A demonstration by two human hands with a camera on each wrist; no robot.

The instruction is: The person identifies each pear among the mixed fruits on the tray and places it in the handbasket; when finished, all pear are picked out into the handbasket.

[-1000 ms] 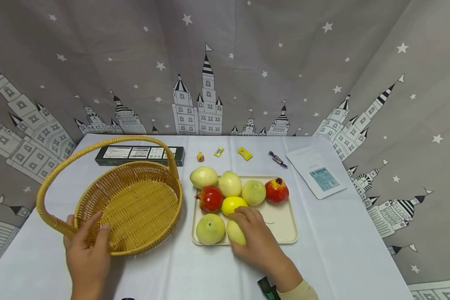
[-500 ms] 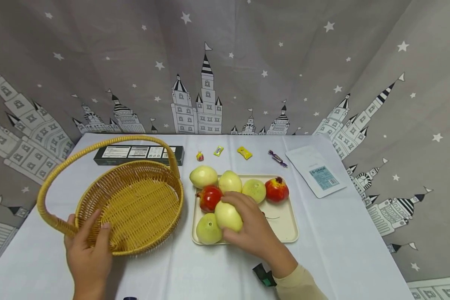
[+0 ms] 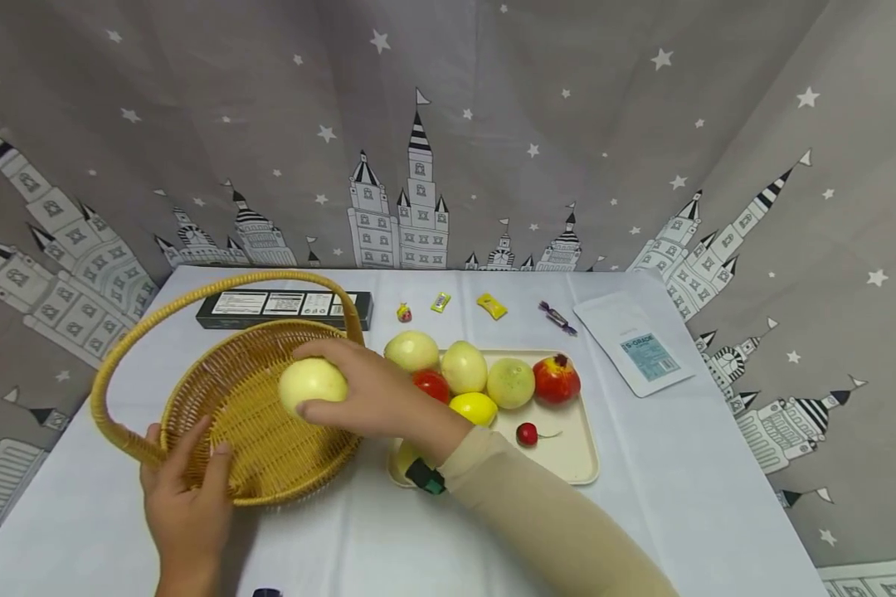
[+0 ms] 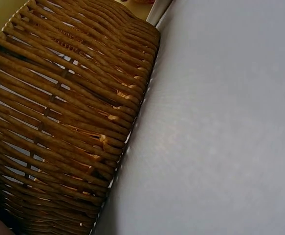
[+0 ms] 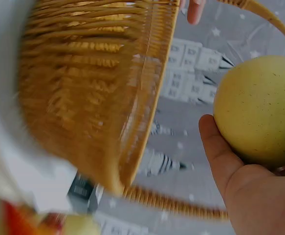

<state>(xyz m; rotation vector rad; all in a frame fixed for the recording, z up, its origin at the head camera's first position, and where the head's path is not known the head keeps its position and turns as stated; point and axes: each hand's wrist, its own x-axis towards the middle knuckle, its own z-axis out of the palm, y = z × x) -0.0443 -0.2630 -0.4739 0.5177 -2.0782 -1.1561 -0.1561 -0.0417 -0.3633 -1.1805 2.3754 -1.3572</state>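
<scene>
My right hand [image 3: 373,390] grips a round pale yellow fruit [image 3: 312,385] above the inside of the wicker basket [image 3: 299,452]. Speckled skin shows on the fruit [image 5: 259,110] in the right wrist view, the thumb against its side. At the basket's left front, near the foot of the handle, my left hand [image 3: 187,506] holds the rim. A cream tray [image 3: 563,464] bears several fruits: a lemon [image 3: 474,408], a cherry [image 3: 527,434], a red pomegranate [image 3: 556,379] and pale round ones. My right forearm partly covers the red fruit [image 3: 430,385] and the tray's front left corner.
Behind the basket lies a long black box [image 3: 284,307]. Small wrapped sweets [image 3: 491,306] line the back of the white-covered table [image 3: 679,497]. A white pouch [image 3: 635,344] lies at the right. The basket's tall handle [image 3: 216,286] arches over its back left side.
My right hand has lifted the pale yellow fruit off the tray and carried it left to over the basket. The cherry now shows fully. My left hand stays on the rim.
</scene>
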